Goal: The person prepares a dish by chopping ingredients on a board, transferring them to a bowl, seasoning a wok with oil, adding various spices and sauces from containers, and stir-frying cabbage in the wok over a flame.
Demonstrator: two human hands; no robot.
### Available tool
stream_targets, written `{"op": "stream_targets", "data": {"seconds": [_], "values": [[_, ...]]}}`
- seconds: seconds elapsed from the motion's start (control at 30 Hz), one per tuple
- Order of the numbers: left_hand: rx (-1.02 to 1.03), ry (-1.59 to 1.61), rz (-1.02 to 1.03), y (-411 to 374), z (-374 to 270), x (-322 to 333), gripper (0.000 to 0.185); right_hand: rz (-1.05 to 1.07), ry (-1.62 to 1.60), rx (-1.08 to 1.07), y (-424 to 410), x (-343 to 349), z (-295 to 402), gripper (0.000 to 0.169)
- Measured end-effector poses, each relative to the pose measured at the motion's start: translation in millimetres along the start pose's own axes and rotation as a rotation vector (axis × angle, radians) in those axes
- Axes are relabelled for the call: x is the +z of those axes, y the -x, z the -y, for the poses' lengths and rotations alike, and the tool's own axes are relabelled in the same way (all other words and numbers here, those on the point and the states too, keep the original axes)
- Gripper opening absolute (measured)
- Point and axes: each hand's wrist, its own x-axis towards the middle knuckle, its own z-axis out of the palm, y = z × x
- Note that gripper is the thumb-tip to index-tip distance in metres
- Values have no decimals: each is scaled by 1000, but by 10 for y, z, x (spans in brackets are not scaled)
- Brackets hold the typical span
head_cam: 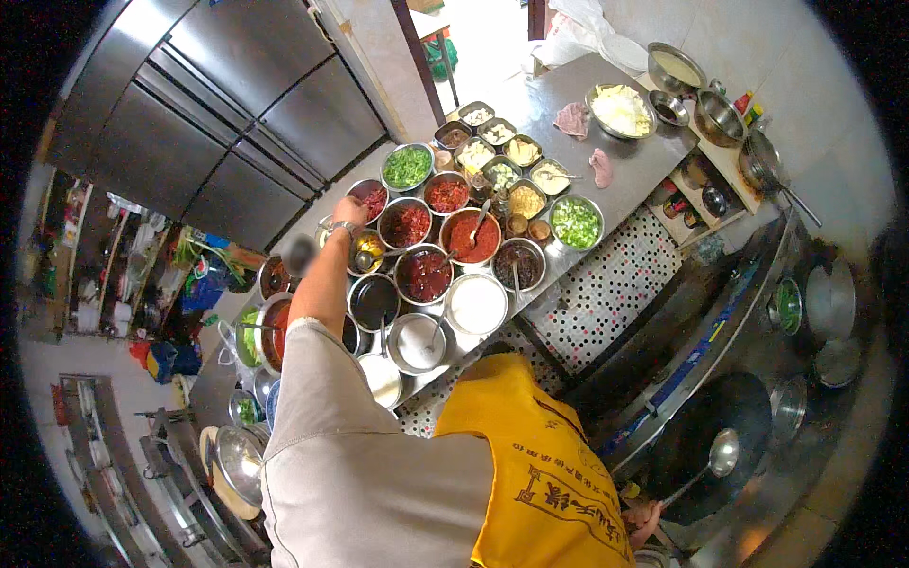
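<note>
My left hand [349, 211] reaches over a steel bowl of chopped red peppers [374, 201], its fingertips at the near side of the food. Whether the fingers hold anything is hidden. Beside that wrist, a ladle [365, 260] rests in a bowl of yellowish oil. At the lower right, my right hand [643, 524] is closed around the handle of a metal ladle [724, 453]. The ladle's bowl hangs over a large dark wok [682, 444] on the stove. A yellow apron [525, 454] bearing writing covers my front.
A steel counter [561, 78] carries bowls of chopped green herbs [407, 167], red chili paste [471, 236], dark sauce [374, 302] and white powder [476, 304]. Shredded cabbage [621, 110] fills a far bowl. A blue-marked stove edge [675, 397] runs at right; steel cabinets [213, 92] stand left.
</note>
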Motion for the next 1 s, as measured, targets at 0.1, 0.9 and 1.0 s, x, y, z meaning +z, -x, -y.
{"op": "stream_targets", "data": {"seconds": [0.1, 0.9, 1.0], "values": [[4, -69, 183, -120, 67, 41, 44, -166, -80, -210, 363, 404, -222, 50], [351, -398, 425, -778, 149, 634, 73, 503, 1022, -189, 1511, 3754, -1040, 19], [415, -383, 400, -869, 300, 729, 60, 687, 1242, -125, 1348, 4426, -1246, 18]]}}
